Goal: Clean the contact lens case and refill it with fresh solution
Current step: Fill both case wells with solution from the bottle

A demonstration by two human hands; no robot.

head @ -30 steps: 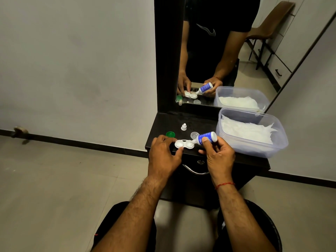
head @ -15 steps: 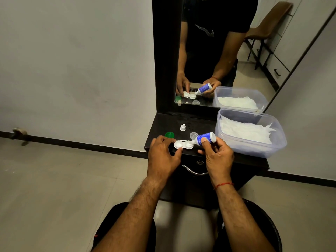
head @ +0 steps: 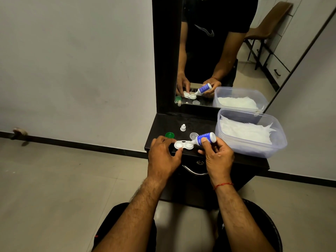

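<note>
The white two-cup plastic lens case [head: 183, 144] lies flat near the front edge of the black dresser top [head: 198, 122]. The left hand [head: 163, 155] holds it from 8 o'clock: the thumb tip touches the near rim of the left cup and the curled fingers touch its far side. The right hand [head: 218, 157] grips the small blue and white solution bottle [head: 206, 138], thumb on top. The bottle lies tilted at 3 o'clock of the case, its white tip just at the right cup.

I cannot tell if any drops come out. The words on the bottle are too small to read. The left fingertips are partly hidden behind the hand.

A green round cap [head: 169, 135] sits at 10 o'clock of the case, and a clear round cap [head: 194, 135] at 1 o'clock.

Since a second ago, the hands, case and bottle have stayed almost where they were.
</note>
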